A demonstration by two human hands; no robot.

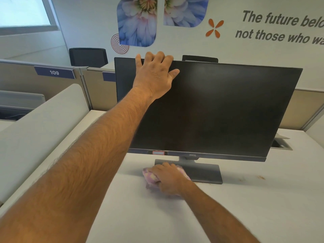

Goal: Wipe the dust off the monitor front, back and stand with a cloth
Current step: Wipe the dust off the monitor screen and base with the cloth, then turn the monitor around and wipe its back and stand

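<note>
Right now the stand (201, 171) seems to be the part being cleaned. The monitor (219, 109) sits upright on the white tabletop (140, 216), its dark screen facing the person. The left hand (154, 76) is draped over the top edge near the upper left corner, fingers hooked over toward the back and thumb lying on the screen side, so it grips the frame and steadies it. The right hand (168, 178) is down low, fingers curled around a bunched pink and yellow cloth (149, 176), pressing it at the left front corner of the stand's flat grey base, partly on the base and partly on the tabletop beside it.

To do this step well, I would flatten the cloth a little so more of it meets the base, then sweep in long overlapping strokes from the left edge across to the right, ending off the base so dust is carried away rather than pushed into the corner by the neck (188, 158). Go around the neck too. The upper grip should hold firmly but lightly, since leaning on the frame could tilt the screen or leave finger marks on it. Some brown crumbs (261, 177) lie on the tabletop to the right of the base, well clear of the cloth.
</note>
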